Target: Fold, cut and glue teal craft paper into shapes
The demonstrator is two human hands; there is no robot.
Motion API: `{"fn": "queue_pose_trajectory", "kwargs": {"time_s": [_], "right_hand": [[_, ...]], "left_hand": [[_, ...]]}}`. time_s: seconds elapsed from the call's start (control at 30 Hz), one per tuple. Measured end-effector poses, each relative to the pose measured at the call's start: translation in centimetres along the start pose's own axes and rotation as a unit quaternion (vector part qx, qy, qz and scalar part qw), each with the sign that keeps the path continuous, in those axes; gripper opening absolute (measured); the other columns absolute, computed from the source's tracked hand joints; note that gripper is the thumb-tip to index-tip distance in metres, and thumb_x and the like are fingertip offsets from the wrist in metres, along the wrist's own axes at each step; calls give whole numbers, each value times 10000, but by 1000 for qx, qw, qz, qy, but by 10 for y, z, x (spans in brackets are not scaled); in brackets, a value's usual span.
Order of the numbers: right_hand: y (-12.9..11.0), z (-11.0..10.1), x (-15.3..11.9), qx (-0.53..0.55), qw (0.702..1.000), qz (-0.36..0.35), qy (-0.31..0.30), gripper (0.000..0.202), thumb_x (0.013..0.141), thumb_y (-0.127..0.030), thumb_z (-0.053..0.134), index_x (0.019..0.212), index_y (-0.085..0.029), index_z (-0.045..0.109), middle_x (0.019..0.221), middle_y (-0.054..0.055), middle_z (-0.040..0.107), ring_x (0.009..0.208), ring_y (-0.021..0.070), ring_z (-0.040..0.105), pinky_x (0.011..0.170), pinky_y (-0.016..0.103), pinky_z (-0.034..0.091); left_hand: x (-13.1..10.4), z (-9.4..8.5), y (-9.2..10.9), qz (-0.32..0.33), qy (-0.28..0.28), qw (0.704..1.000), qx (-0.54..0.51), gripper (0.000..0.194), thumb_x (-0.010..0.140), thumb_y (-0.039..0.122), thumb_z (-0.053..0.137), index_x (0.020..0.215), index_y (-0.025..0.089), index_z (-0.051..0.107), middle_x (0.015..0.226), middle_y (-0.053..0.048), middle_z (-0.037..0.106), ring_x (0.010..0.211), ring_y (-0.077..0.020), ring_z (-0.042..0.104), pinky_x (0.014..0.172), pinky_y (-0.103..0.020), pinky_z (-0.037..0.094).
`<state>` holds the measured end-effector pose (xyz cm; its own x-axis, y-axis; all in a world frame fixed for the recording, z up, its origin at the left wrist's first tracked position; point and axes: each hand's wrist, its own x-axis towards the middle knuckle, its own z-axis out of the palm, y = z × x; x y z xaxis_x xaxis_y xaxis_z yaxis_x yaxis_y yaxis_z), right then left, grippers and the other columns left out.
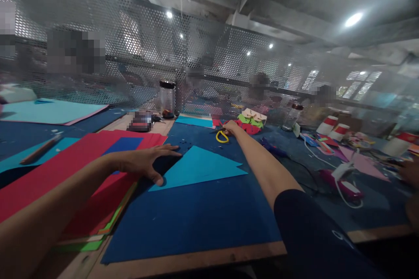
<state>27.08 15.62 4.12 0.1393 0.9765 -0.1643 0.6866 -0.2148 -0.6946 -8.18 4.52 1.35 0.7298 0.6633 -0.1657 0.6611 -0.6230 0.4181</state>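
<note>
A folded light-blue paper triangle (pixel 199 168) lies on a dark blue mat (pixel 196 222), with a notch at its right tip. My left hand (pixel 144 163) is open, its fingers spread and its thumb touching the paper's left corner. Farther off, my right hand (pixel 231 127) closes on a pair of scissors with a yellow handle (pixel 222 137); one yellow loop shows below the fingers, and the rest is mostly hidden. Under my left forearm is a stack of coloured paper with red (pixel 94 200) on top and a darker blue strip (pixel 126 144) across it.
A lidded glass jar (pixel 167 99) stands by the perforated metal screen (pixel 209 52). Red, green and cream paper pieces (pixel 251 118) lie behind my right hand. Rightward are a purple glue gun (pixel 343 185) with a cord and red-and-white cups (pixel 327 125). Another person's hand shows at far right.
</note>
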Motion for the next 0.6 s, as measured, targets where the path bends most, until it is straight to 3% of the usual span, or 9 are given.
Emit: {"fn": "queue_pose_trajectory", "kwargs": {"time_s": [0.2,0.27,0.33,0.4,0.47,0.53,0.6], "right_hand": [[-1,-9,-16,-121,984,-73,110,381,985,-351,648,1287,-122,620,1319,151,623,1170,272,631,988,472,539],[-10,-6,-29,-138,974,-127,127,294,1007,-293,592,1212,-91,653,1296,188,651,1246,300,596,1051,442,470],[-23,4,-48,-144,963,-192,126,258,1031,-286,525,1179,-128,667,1276,156,683,1242,275,603,1043,381,446],[-38,22,-75,-141,947,-267,107,250,1038,-323,504,1175,-195,669,1265,79,705,1203,212,617,1016,312,439],[-51,47,-111,-135,925,-350,66,246,1023,-401,523,1091,-236,694,1194,16,733,1121,164,642,954,258,447],[-59,77,-155,-108,864,-492,-17,273,1013,-406,515,1067,-208,695,1151,45,740,1054,187,663,861,278,471],[-62,106,-202,-103,811,-563,-122,298,1008,-449,509,1050,-217,692,1122,38,746,999,203,680,769,288,483]], "left_hand": [[-1,-1,0,-9,-8,1000,0,1026,677,714,817,1567,453,376,1735,-21,143,1570,-421,133,1235,-624,213],[-1,0,-3,0,4,1000,-2,963,711,703,798,1553,444,409,1730,-25,173,1564,-416,179,1231,-603,246],[0,0,-4,4,27,999,-17,849,765,678,769,1521,430,471,1702,-32,283,1534,-396,294,1217,-559,306],[4,1,-5,-6,77,995,-59,707,805,649,741,1445,396,577,1587,-45,499,1429,-371,482,1168,-506,396],[10,1,-5,-26,156,980,-117,589,783,642,748,1279,324,716,1320,-50,722,1228,-354,647,1073,-476,488],[17,-2,-4,-39,244,956,-161,534,684,655,789,1021,241,795,1014,-41,801,1033,-344,705,977,-462,541],[23,-11,-3,-49,292,940,-170,507,674,628,797,972,218,787,945,-39,792,997,-325,697,959,-453,540]]}}
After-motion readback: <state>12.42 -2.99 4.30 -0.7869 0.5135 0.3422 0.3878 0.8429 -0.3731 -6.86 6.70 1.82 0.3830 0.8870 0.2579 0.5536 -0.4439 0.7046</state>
